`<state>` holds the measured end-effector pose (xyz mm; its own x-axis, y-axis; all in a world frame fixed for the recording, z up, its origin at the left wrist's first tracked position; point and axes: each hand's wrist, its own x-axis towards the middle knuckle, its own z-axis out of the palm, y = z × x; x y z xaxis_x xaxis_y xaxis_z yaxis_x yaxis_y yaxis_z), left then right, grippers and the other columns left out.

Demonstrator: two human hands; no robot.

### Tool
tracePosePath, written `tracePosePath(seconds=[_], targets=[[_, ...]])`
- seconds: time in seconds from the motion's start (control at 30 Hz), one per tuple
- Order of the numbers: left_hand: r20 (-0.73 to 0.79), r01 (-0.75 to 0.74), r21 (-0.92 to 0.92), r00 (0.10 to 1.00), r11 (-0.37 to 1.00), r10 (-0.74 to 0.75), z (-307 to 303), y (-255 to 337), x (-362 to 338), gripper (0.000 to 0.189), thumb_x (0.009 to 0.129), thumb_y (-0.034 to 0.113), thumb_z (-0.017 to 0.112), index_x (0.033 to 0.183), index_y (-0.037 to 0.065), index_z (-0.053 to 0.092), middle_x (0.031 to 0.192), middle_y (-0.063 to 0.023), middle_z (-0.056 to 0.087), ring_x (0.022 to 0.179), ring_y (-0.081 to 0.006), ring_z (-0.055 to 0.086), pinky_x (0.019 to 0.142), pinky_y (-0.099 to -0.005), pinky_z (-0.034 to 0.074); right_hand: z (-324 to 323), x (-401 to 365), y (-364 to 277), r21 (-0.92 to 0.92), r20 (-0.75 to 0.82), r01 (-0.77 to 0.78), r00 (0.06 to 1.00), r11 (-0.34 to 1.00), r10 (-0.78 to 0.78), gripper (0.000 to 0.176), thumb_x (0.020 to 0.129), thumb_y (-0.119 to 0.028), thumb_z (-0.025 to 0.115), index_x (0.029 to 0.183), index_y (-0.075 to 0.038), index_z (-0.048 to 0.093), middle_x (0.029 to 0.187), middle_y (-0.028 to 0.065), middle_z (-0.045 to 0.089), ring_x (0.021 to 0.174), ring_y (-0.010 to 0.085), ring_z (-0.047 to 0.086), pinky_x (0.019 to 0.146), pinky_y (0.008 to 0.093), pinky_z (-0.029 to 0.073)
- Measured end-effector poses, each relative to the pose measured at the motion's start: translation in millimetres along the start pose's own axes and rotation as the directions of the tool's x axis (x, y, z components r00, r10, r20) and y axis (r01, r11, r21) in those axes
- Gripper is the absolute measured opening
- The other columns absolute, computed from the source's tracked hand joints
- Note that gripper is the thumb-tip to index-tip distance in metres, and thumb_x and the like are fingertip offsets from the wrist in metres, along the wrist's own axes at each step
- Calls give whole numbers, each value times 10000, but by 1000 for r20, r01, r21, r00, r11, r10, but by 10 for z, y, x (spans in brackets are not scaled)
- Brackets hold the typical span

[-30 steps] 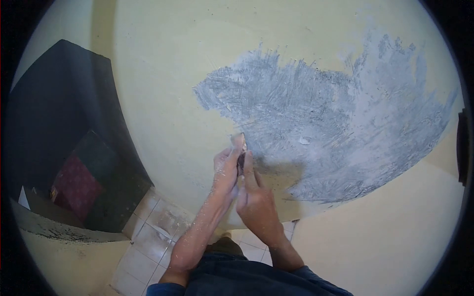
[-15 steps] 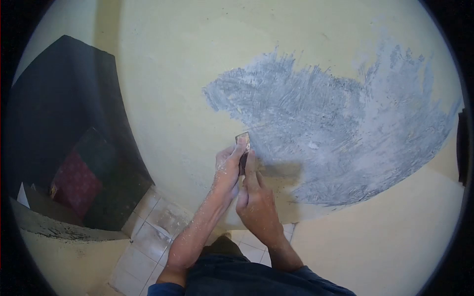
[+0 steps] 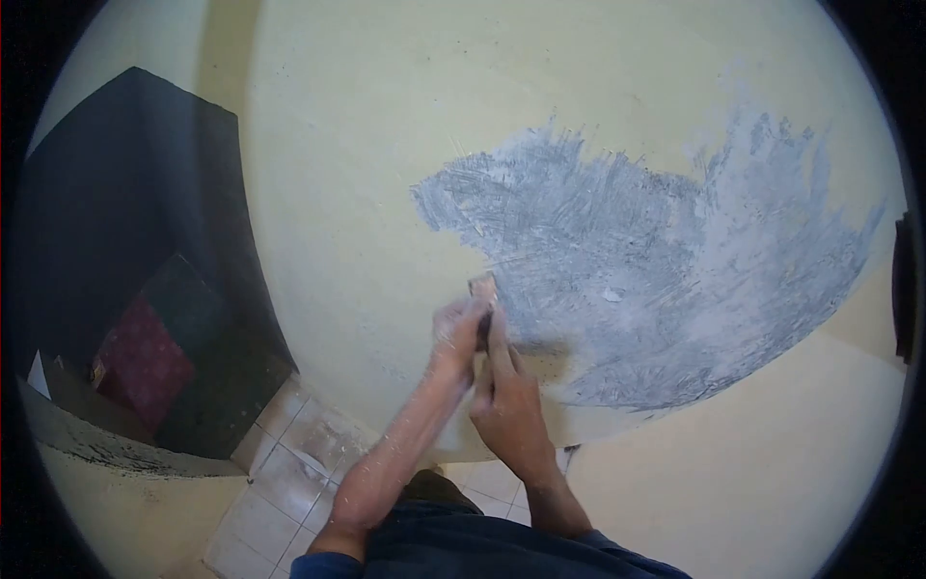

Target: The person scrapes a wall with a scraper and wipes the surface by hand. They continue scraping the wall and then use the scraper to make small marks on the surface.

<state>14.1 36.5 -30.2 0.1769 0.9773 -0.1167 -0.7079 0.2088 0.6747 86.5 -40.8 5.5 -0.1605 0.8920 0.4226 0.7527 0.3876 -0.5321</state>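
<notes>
A small flat scraper (image 3: 483, 287) with a dark handle lies against the yellow wall (image 3: 367, 241), at the left border of a large grey stripped patch (image 3: 617, 241). My left hand (image 3: 457, 333), dusted with pale flakes, is closed around the scraper near its blade. Just below and to the right, my right hand (image 3: 505, 396) grips the handle end, its fingers stretched along the tool. Both hands are close together, and part of the scraper is hidden between them. The left hand is slightly blurred.
A dark opening (image 3: 106, 193) in the wall is at the left, with a red patterned piece (image 3: 145, 357) and a dark green panel inside. White floor tiles (image 3: 280, 482) show below, some dusty. A dark object (image 3: 904, 289) stands at the right edge.
The view has shifted slightly, so the wall patch appears lower and its left border farther right. Both hands appear a little lower and farther right, still on the scraper.
</notes>
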Motion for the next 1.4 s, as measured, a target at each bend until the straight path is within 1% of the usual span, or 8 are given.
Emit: tracePosePath(seconds=[0.37,0.57,0.67,0.77,0.87,0.9,1.3,1.4], targets=[[66,-38,17,997,999,37,-39,156,28,319,916,428,605,793,133,585,703,32,544,624,-72,509,561,-246,400,39,55,-112,11,-6,-40,999,999,40,607,849,83,415,1435,75,258,1125,343,550,969,495,560,797,464,464],[-11,-19,9,1000,1000,20,31,70,22,362,930,422,597,719,128,588,652,51,530,565,-47,454,514,-238,365,-34,50,-41,10,34,1,999,1000,-1,662,867,20,435,1468,48,159,1298,341,459,1055,505,540,861,499,472],[31,-76,-2,997,997,76,21,223,25,358,919,431,610,738,122,604,664,44,541,584,-57,472,525,-245,377,35,109,-186,-16,-47,-14,999,1000,13,583,865,73,417,1431,68,279,1189,332,543,1058,483,552,876,444,464],[-39,65,86,997,994,-62,18,-19,-45,282,935,355,575,759,135,594,704,38,527,640,-65,483,567,-254,387,-83,-61,-90,56,-21,-72,997,996,73,571,871,65,420,1427,68,289,1194,335,542,1084,479,547,891,440,461],[-23,-24,34,999,999,25,59,74,3,257,928,331,581,772,128,601,710,30,536,644,-72,491,571,-262,397,-21,59,-113,61,-77,42,996,997,-37,566,878,59,420,1429,64,289,1185,339,544,1059,479,558,871,449,466],[5,-140,60,990,988,140,9,123,50,370,898,448,633,739,114,607,672,40,544,589,-68,484,542,-246,388,-20,72,-125,47,-58,23,998,999,-21,566,878,59,419,1429,66,287,1173,340,548,1044,480,562,859,453,466],[10,-64,24,998,998,64,-67,110,102,310,929,412,594,824,120,597,751,20,570,668,-95,532,623,-258,446,-14,109,-160,52,-12,13,1000,999,-12,565,868,63,423,1416,84,288,1110,329,569,992,490,553,828,454,456],[12,73,46,997,996,-74,-42,48,38,303,930,413,591,833,126,591,741,18,559,659,-88,523,614,-243,442,-72,77,-99,22,-6,24,1000,999,-24,552,867,62,421,1405,90,302,1122,328,567,998,489,551,839,451,453]])
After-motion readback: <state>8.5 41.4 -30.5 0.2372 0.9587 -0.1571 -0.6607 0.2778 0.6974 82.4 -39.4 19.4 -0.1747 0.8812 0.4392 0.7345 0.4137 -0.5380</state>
